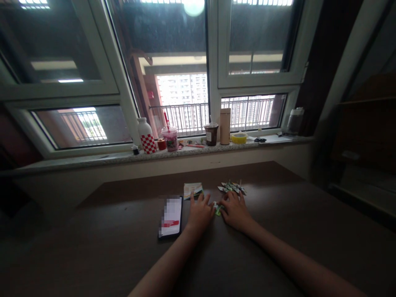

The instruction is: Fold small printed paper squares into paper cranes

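A small green-and-white piece of folded paper [218, 209] lies on the dark table between my two hands. My left hand [199, 211] touches its left side, index finger against it and the other fingers spread toward the back; the thumb is hidden. From the right, my right hand [237, 212] has its thumb and index finger pressed to the same piece. Just beyond the right fingers is a small pile of folded paper pieces [232, 187] with pointed ends. Flat printed paper sheets [192, 190] lie ahead of my left fingertips. A phone [170, 217] with a lit screen rests left of my left hand.
Behind the brown table [123, 264], a stone windowsill [114, 160] carries a checkered white bottle [146, 136], a pink drink cup [170, 138], a dark drink cup [211, 134], a tan flask [225, 126], yellow tape [239, 138] and scissors [260, 140].
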{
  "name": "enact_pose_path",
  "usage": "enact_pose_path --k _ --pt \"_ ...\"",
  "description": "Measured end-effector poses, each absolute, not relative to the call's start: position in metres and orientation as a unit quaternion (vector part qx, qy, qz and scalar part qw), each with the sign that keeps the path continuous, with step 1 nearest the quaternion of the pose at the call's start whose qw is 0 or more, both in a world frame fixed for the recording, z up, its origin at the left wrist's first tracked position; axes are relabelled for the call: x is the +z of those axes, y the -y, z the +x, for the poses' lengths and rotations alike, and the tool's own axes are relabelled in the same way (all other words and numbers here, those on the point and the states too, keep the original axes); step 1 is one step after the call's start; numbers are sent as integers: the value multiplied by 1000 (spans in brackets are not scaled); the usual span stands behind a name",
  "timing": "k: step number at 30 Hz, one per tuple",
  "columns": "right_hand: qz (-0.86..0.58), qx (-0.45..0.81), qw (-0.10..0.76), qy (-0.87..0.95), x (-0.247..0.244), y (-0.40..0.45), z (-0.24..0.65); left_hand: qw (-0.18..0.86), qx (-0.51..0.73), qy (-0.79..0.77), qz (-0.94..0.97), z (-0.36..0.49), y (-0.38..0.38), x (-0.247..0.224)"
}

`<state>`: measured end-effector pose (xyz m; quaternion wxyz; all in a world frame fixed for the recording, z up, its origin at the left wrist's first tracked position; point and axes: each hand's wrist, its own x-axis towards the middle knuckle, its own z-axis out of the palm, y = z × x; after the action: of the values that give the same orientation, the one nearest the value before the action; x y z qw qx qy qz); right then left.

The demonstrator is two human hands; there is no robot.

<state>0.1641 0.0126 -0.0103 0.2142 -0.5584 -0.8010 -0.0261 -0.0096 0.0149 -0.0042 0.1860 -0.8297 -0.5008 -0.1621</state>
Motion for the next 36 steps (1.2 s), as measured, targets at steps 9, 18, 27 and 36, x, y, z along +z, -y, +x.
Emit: enact_pose_path --k 9,18,27,36 --pt "-567 -66 221 791 -10 -13 168 174 -161 511 -826 -10 -12 -1" --pt "-561 -96 234 789 -9 -11 171 158 -167 521 -822 -10 -13 -1" --pt "-569 -106 239 780 -15 -13 169 152 -177 523 -820 -11 -14 -4" --pt "-523 -39 255 812 -25 -22 171 128 -193 542 -808 -12 -15 -5"
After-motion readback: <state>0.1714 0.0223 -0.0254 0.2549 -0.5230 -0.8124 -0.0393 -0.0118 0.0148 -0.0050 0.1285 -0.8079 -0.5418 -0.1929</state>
